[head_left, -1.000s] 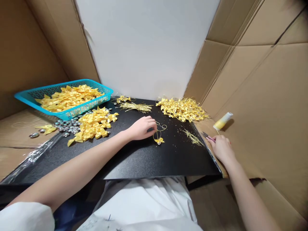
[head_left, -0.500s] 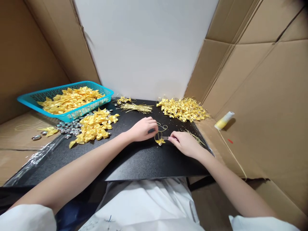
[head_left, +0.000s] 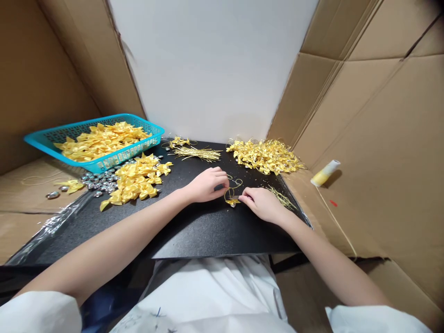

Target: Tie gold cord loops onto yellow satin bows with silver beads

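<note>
1. Looking down, we see a yellow bow (head_left: 229, 201) with looped string (head_left: 240, 180) on the black table (head_left: 197, 233).
2. Our left hand (head_left: 209, 185) curls, pinching the string.
3. Our right hand (head_left: 262, 204) points inward, pinching scissors (head_left: 235, 197).

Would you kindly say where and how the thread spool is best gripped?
I'd probably grip the spool by its white end, coming from above: that end looks bare, while yellow thread covers the other and a loose strand trails from there toward the person.
</note>
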The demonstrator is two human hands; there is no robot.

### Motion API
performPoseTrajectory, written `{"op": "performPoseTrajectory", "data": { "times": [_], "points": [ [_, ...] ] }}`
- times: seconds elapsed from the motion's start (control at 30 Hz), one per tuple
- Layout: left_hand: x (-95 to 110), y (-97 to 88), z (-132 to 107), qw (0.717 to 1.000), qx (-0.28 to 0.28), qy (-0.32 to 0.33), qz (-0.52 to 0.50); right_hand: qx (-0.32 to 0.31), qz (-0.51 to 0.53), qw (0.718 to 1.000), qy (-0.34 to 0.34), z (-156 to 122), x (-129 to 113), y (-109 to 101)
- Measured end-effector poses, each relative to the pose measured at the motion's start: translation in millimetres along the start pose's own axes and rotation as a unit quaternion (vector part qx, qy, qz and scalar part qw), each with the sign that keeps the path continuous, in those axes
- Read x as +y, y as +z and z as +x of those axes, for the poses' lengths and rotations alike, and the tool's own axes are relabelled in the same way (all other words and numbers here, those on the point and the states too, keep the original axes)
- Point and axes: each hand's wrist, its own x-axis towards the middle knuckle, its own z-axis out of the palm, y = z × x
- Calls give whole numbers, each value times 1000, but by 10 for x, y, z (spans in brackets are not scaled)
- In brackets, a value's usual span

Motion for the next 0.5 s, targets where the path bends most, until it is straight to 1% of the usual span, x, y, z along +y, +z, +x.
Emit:
{"op": "performPoseTrajectory", "data": {
  "times": [0.5],
  "points": [
    [6, 4, 7, 1000, -5, -4, -6, 1, -22, 1000, 0, 31, -9, 8]
  ]
}}
